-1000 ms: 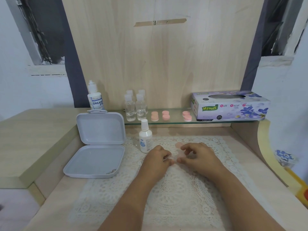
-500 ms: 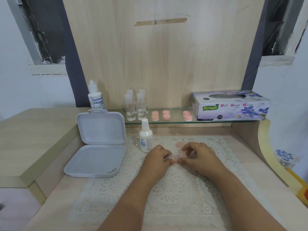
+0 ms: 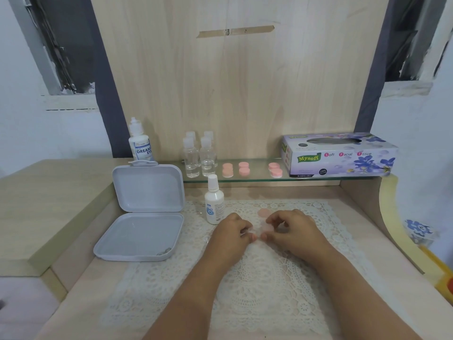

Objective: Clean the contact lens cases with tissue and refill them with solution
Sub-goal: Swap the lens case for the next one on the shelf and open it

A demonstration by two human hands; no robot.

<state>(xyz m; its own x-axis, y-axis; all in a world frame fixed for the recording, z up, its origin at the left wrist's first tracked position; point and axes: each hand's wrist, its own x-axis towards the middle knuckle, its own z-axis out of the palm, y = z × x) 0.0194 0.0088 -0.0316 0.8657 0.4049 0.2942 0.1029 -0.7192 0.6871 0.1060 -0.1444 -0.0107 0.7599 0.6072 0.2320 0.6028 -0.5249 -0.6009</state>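
Fingers of my left hand and right hand curl round a small clear case low over the doily mid-worktop, each pinching an end. I'd steady one end and twist gently. Its long axis seems to run left-right; facing unclear. A pink cap lies just behind.

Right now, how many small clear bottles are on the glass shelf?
4, clustered at the shelf's left end: front left, front right, and two behind them, back left and back right, partly hidden. None seems hidden behind them.
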